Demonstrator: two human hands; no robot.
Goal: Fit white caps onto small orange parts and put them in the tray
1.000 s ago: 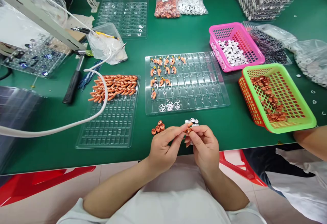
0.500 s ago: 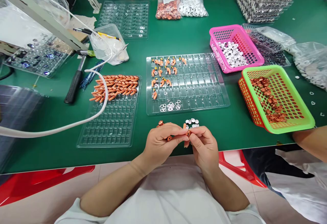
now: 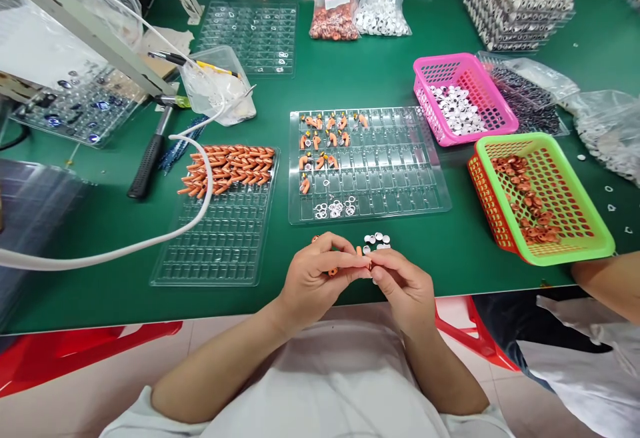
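Note:
My left hand (image 3: 316, 277) and my right hand (image 3: 403, 284) meet fingertip to fingertip over the near edge of the green table. Together they pinch a small orange part (image 3: 367, 263). A second orange piece (image 3: 333, 271) shows under the left fingers. A small heap of white round caps (image 3: 377, 240) lies on the table just beyond my hands. Behind it stands a clear compartment tray (image 3: 400, 171) with several assembled orange pieces (image 3: 323, 139) at its upper left and white rings (image 3: 334, 209) in its front row.
A clear tray (image 3: 220, 245) to the left carries rows of orange curved pieces (image 3: 230, 166). A green basket (image 3: 575, 225) with orange rings and a pink basket (image 3: 495, 101) with white caps stand right. A hammer (image 3: 146, 165) and white cable (image 3: 125, 246) lie left. Another person's arm (image 3: 607, 285) is right.
My hands stay joined on the small orange part; the left fingers have closed over the loose orange rings that showed on the table. The view shifted slightly.

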